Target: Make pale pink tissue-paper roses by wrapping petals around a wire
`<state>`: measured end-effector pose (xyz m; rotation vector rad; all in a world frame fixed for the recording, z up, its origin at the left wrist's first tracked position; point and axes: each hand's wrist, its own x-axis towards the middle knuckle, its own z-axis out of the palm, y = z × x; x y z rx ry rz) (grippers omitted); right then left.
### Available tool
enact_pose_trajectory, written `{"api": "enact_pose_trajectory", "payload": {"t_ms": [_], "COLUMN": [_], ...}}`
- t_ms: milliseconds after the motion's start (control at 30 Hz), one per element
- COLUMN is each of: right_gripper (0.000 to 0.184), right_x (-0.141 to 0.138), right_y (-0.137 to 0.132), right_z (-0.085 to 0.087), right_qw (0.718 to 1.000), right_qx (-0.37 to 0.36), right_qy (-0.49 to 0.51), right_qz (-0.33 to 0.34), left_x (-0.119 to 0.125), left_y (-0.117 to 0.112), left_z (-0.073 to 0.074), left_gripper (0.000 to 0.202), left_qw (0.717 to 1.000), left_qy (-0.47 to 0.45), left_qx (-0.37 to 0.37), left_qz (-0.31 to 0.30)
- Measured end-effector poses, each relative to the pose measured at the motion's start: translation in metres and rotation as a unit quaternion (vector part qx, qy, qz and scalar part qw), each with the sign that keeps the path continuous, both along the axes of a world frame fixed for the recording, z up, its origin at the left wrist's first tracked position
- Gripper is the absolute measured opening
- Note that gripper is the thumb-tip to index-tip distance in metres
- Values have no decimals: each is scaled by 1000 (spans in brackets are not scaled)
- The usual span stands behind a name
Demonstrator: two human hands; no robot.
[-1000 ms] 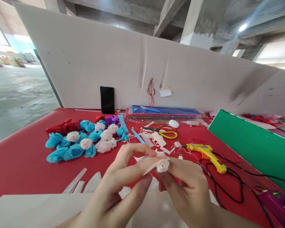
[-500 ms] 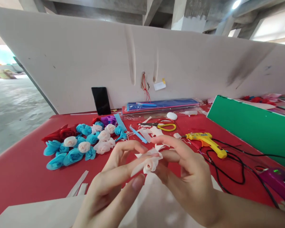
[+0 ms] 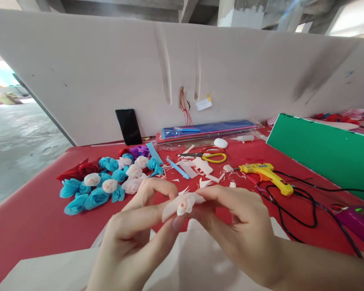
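Head view: we see small pale-pink rolled paper rose (image 3: 185, 205) between both hands, bloom facing us. Left hand (image 3: 133, 230): thumb tip under rose, index behind attached curved pale-pink paper petal (image 3: 170, 209), pinch clamped on rose. Right hand (image 3: 245, 230): thumb and index clamped at rose's right side, exact tip contact partly hidden. Beyond left hand, blue crepe-paper roses (image 3: 97, 197); beyond right, yellow plastic glue gun (image 3: 268, 176) on red tabletop (image 3: 27, 218).
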<state>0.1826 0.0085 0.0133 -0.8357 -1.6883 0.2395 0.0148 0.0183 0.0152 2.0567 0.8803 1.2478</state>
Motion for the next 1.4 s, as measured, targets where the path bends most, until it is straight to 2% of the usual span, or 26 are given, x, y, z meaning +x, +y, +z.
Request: {"api": "enact_pose_trajectory", "payload": {"t_ms": [300,500,567,667,733,867,967,1033,1067,1167,1233,1400], "right_gripper": [8,16,15,3,6,5,15,18,18,13,8,4], "right_x": [-2,1,0,-2,-3,2,7,8,7,5,3,1], "right_y": [-4,-8,-9,-9,-9,-9,-3,2,5,10,10,5], "right_z": [2,-1,-2,-1,1,10,14,14,12,6,3,3], "right_qw": [999,996,997,999,1000,998,991,968,945,851,809,770], "right_qx": [28,53,39,24,23,16,-74,-166,-218,-346,-384,-411], "right_qy": [-25,-62,-57,-27,1,20,70,134,165,237,274,303], "right_qz": [-12,-25,-22,-1,17,61,81,132,179,316,352,382], "left_x": [3,2,3,5,5,1,-3,-5,-5,-4,-3,-1], "left_y": [-5,-4,-3,0,1,1,1,1,1,1,1,-1], "left_z": [1,1,0,-1,-1,1,2,2,2,0,-2,-5], "left_gripper": [24,23,23,22,22,27,24,21,20,18,15,15], "left_qw": [1000,999,999,998,998,993,986,978,971,948,939,933], "left_qy": [-17,-41,-50,-67,-66,-104,-128,-142,-153,-168,-169,-168], "left_qx": [-17,-17,-14,1,-1,-57,-103,-150,-177,-247,-270,-289], "left_qz": [10,6,7,15,18,-5,-19,-41,-57,-109,-129,-135]}}
